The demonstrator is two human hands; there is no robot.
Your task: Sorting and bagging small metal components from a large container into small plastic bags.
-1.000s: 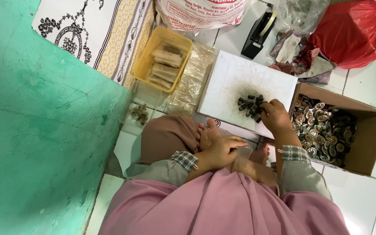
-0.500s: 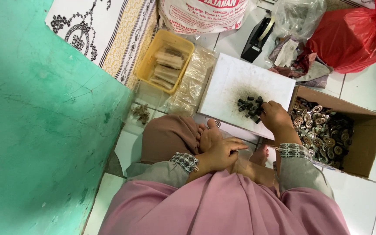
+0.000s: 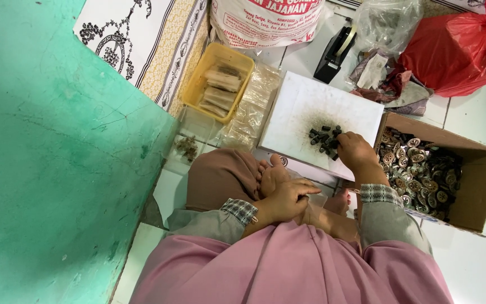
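Nearest, lower centre, the left hand rests loosely curled and empty on the lap; at mid-frame the right hand pinches at small dark pieces on a white board, where a nudge could scatter them. Farther: brown box right, yellow tub, printed white sack and red bag along the top.

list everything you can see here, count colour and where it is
small dark pieces: a small pile, black, on the white board
white board: one, white, on the floor ahead of the person
cardboard box: one, brown, right of the board, full of round metallic pieces
yellow tray: one, left of the board, holding pale packets
clear bags: a stack, between tray and board
tape dispenser: one, black, beyond the board
red bag: one, top right
printed sack: one, white, top centre
green wall: left
left hand: resting in the lap
right hand: at the dark pieces
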